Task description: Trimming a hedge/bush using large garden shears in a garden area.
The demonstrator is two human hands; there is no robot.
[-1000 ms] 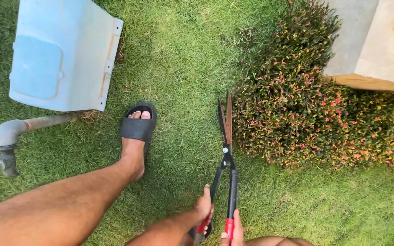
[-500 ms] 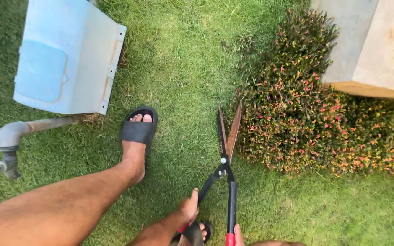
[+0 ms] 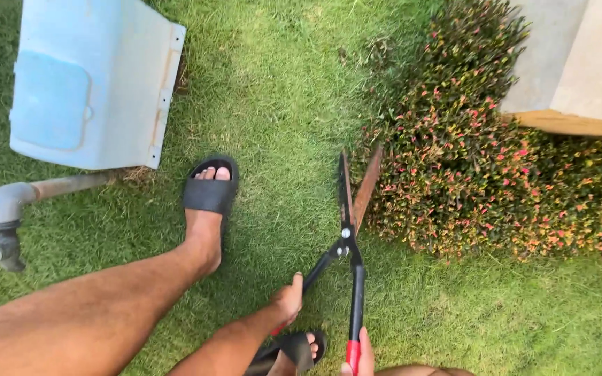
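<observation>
I hold a pair of hedge shears (image 3: 348, 237) with black arms and red grips over the lawn. My left hand (image 3: 288, 301) is closed around the left handle. My right hand (image 3: 362, 354), at the bottom edge, grips the right red handle. The rusty blades stand apart in a narrow V, their tips at the left edge of a low shrub (image 3: 482, 174) with green leaves and small pink and orange tips.
My left foot in a black slide sandal (image 3: 210, 189) stands on the grass; the other sandal (image 3: 294, 348) shows below my left hand. A pale blue metal cover (image 3: 85, 83) lies at the upper left, with a grey pipe and tap (image 3: 5, 223) beneath it. A concrete slab (image 3: 580, 63) sits top right.
The blades were nearly shut a second ago and have spread apart. My left hand pulled its handle down and to the left; the blade tips now reach the shrub's edge.
</observation>
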